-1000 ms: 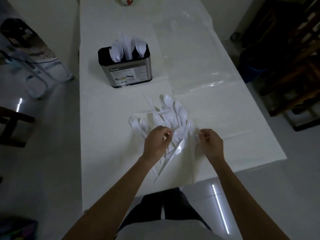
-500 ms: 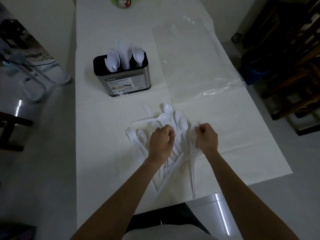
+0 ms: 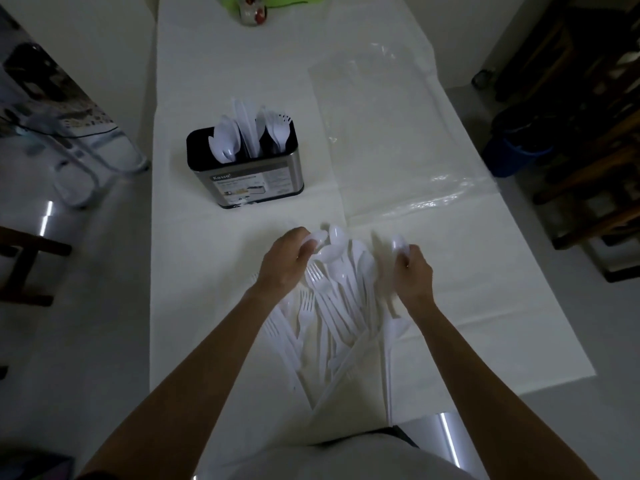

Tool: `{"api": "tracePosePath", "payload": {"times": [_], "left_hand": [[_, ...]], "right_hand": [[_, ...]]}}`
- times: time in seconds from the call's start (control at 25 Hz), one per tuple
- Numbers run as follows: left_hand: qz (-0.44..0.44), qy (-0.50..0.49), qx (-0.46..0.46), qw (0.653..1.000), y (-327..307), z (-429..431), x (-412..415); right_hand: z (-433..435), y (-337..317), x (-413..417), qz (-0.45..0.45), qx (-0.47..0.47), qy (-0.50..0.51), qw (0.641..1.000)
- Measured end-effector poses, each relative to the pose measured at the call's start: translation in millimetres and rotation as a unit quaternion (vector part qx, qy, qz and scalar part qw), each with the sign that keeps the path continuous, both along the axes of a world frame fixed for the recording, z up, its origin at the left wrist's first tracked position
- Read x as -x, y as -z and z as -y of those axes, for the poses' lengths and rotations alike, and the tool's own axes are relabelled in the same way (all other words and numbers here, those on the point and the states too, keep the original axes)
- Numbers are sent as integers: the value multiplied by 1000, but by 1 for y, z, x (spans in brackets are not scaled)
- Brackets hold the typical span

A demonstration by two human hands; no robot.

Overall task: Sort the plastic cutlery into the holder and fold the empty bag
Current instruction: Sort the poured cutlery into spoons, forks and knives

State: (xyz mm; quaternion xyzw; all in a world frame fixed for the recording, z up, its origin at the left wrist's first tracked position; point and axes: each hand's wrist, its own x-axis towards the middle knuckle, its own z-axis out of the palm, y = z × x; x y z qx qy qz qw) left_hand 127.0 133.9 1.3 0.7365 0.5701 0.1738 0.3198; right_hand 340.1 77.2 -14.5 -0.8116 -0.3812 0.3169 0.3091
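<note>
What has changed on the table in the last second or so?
Both hands have moved from the near part of the cutlery pile to its far end. The left hand now pinches a white spoon, and the right hand holds a second spoon, bowl upward. The holder and the clear bag lie as before.
</note>
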Motion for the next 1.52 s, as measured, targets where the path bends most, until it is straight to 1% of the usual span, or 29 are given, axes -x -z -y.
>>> {"api": "tracePosePath", "payload": {"times": [0.08, 0.28, 0.36, 0.48, 0.56, 0.64, 0.68, 0.8, 0.88, 0.92, 0.96, 1.0, 1.04, 1.12, 1.2, 1.24, 1.28, 1.32, 1.4, 1.44, 1.52], "left_hand": [[7, 62, 44, 997, 4, -16, 3], [-44, 113, 111, 986, 1, -23, -10], [-66, 129, 116, 983, 0, -24, -12], [-96, 140, 109, 980, 0, -26, -13], [-103, 119, 95, 983, 0, -26, -14], [-100, 80, 61, 990, -2, -27, -15], [-87, 65, 45, 993, -4, -28, -14], [-2, 32, 29, 999, -13, -32, -9], [36, -13, 39, 999, -21, -34, -10], [70, -45, 59, 995, -26, -33, -11], [119, -78, 85, 986, -33, -30, -13], [168, -108, 117, 973, -38, -26, -15], [206, -132, 143, 959, -44, -21, -16], [243, -159, 180, 940, -50, -13, -16], [273, -159, 211, 925, -56, -4, -14], [289, -155, 225, 917, -58, 0, -13], [304, -152, 236, 910, -60, 3, -13], [316, -147, 244, 905, -61, 5, -13], [322, -139, 253, 902, -64, 11, -16], [319, -138, 256, 902, -65, 14, -18], [309, -139, 253, 906, -64, 17, -22]], "right_hand": [[8, 3, 3, 21, 31, -34, 999], [19, 14, 24, 2, 70, -75, 995], [18, 16, 28, 27, 88, -75, 993], [18, 14, 27, 56, 72, -79, 993], [19, 11, 25, 56, 63, -84, 993], [17, 9, 24, 55, 60, -89, 993], [15, 9, 22, 54, 61, -88, 993], [6, 2, 15, 43, 52, -84, 994], [-1, -1, 8, 7, 43, -60, 997], [-3, -3, 5, -27, 28, -44, 998], [-6, -6, 5, -80, 5, -28, 996], [-8, -10, 5, -154, -20, -10, 988], [-9, -14, 7, -237, -38, 4, 971], [-9, -23, 13, -366, -43, 16, 929], [-8, -32, 20, -450, -15, 9, 893], [-6, -35, 24, -469, -1, -1, 883], [-4, -38, 28, -469, 9, -15, 883], [-1, -40, 33, -446, 15, -36, 894], [5, -45, 41, -372, 30, -84, 924], [8, -48, 46, -348, 38, -104, 931], [12, -55, 51, -347, 50, -133, 927]]}}
